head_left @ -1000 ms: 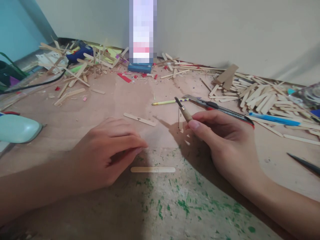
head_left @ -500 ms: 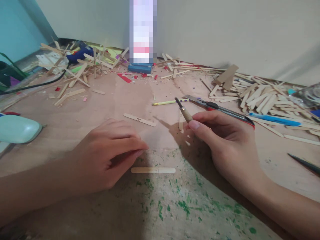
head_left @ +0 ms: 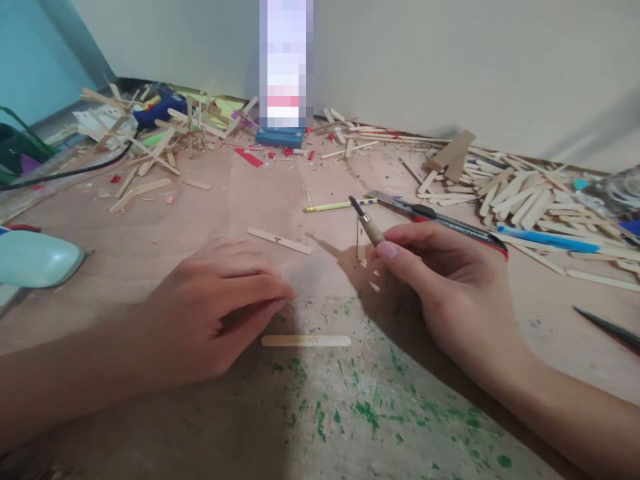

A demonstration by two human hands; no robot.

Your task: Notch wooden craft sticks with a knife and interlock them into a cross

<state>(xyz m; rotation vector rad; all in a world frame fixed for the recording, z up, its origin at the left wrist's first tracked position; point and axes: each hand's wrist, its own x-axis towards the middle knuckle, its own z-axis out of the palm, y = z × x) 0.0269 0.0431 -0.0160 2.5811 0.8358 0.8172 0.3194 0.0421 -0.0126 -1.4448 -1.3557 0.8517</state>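
My right hand (head_left: 450, 280) is closed round a small wooden-handled tool (head_left: 367, 221) whose dark tip points up and to the left. My left hand (head_left: 220, 307) rests on the wooden table (head_left: 215, 207) with its fingers curled and pressed together; nothing shows in them. A single flat craft stick (head_left: 306, 341) lies on the table just in front of my left fingertips. Another stick with a notch (head_left: 279, 239) lies beyond my left hand. A short stick piece (head_left: 361, 241) sits by the tool.
A utility knife (head_left: 435, 215), a yellow pencil (head_left: 333, 205) and a blue pen (head_left: 547, 239) lie behind my right hand. Heaps of craft sticks (head_left: 520, 190) fill the back right and back left (head_left: 150, 137). A pale green device (head_left: 35, 257) sits at left. Green paint flecks mark the near table.
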